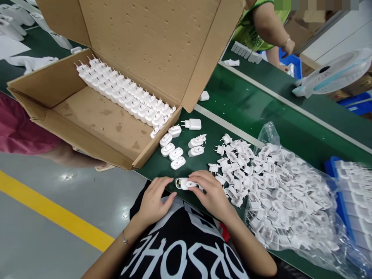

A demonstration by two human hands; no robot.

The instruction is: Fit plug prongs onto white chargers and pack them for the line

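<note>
At the table's edge, a white charger housing [179, 183] lies between my hands, its open end showing circuit parts inside. My right hand [209, 193] pinches a white plug cap with pins [191, 184] against or just beside that housing; whether the two touch is hard to tell. My left hand [157, 198] is open, its thumb and fingers apart, just left of the housing with nothing in it. Several white chargers [178, 162] stand a little beyond my hands. To the right, loose plug caps [232, 162] are heaped on the green table.
A cardboard box [157, 151] at left holds rows of chargers [124, 91]. A clear plastic bag [270, 133] spills plug caps at right, beside a blue tray [343, 209]. Across the green conveyor [250, 93] are a co-worker's arms [269, 25] and a white fan [334, 73].
</note>
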